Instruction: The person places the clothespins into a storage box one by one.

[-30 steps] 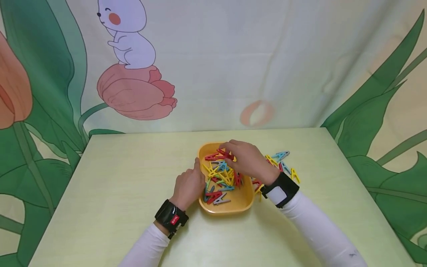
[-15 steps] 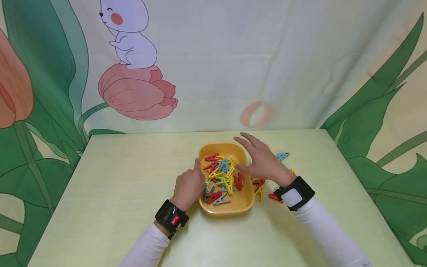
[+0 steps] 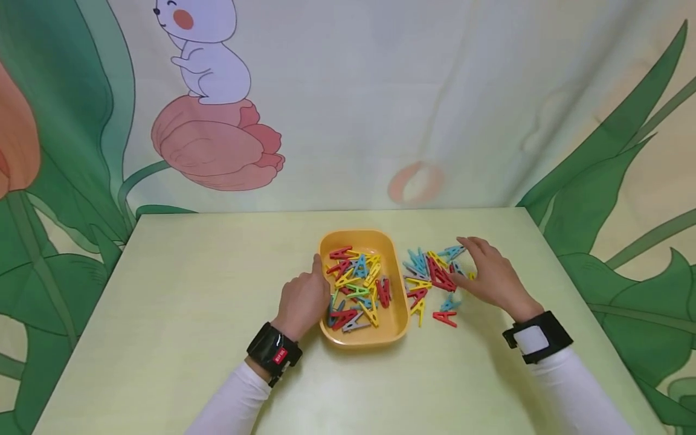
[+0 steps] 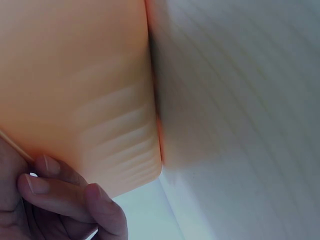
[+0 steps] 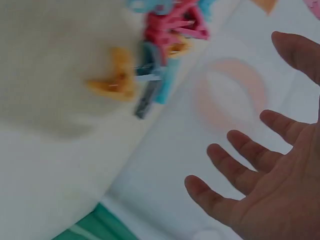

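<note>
- Head view: we judge the tray's clothespins done.
- Its three o'clock: pile left on bench; right hand spread.
- Nine o'clock: left hand grips tray.

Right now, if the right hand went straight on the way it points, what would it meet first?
The right hand would probably meet the loose clips beside the tray first, perhaps the far blue clip; its height above the table is hard to judge.
</note>
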Demonstrator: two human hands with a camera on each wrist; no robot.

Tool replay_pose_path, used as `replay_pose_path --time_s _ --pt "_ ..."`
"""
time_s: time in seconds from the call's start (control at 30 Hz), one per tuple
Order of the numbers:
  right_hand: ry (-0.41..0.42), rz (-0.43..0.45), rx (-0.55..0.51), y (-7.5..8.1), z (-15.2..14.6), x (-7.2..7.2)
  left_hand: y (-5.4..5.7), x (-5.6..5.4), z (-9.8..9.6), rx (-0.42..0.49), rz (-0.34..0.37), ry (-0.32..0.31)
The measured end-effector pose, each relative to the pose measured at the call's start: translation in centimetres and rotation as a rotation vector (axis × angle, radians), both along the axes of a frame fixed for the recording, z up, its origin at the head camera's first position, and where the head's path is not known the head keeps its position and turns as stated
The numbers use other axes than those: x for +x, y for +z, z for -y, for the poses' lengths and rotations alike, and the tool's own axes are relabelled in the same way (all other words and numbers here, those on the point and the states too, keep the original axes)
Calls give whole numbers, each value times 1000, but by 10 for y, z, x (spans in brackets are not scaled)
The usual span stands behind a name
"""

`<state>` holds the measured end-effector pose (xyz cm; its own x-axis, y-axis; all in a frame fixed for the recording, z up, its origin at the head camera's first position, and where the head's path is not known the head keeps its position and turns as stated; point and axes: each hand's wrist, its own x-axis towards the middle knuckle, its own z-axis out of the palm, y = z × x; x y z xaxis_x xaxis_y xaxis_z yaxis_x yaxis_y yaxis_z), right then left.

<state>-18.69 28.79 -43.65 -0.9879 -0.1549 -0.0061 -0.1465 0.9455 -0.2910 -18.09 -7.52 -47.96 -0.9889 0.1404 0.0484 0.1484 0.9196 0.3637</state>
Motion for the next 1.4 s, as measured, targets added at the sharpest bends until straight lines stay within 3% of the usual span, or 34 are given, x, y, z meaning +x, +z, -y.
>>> replay_pose_path --time_s 0.3,0.57,0.83,1.03,1.4 --pt "-92 108 88 -30 -26 15 1 0 3 11 4 -1" --pt "-209 186 128 -46 -27 15 0 3 1 29 15 -6" --pt "-249 205 108 -50 -29 11 0 2 0 31 15 2" --pt "-226 126 120 -36 -26 12 1 1 1 22 25 2" --pt "-103 -137 37 25 18 4 1 0 1 30 22 2"
